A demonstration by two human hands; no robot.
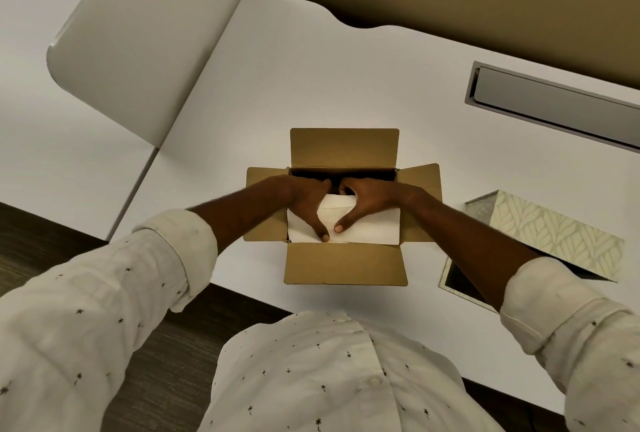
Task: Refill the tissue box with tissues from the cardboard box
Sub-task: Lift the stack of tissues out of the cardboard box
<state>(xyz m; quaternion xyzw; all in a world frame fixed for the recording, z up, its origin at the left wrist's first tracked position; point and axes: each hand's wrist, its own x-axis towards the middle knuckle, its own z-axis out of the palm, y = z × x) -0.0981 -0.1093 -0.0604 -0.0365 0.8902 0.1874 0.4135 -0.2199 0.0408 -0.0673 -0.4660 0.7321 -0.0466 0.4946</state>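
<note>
A brown cardboard box [344,263] stands open on the white desk, all flaps spread out. Inside lies a white stack of tissues [375,230]. My left hand [306,199] and my right hand [367,199] are both inside the box, thumbs on top of the stack and fingers curled over its far edge, gripping it. To the right sits the tissue box [554,241], patterned with pale leaves, its lid tilted up and its dark inside showing; my right forearm crosses over its near corner.
The white desk [346,85] has a grey cable-tray slot [554,106] at the back right. A white rounded divider panel [145,33] stands at the left, with another desk beyond it. Dark floor lies at the lower left.
</note>
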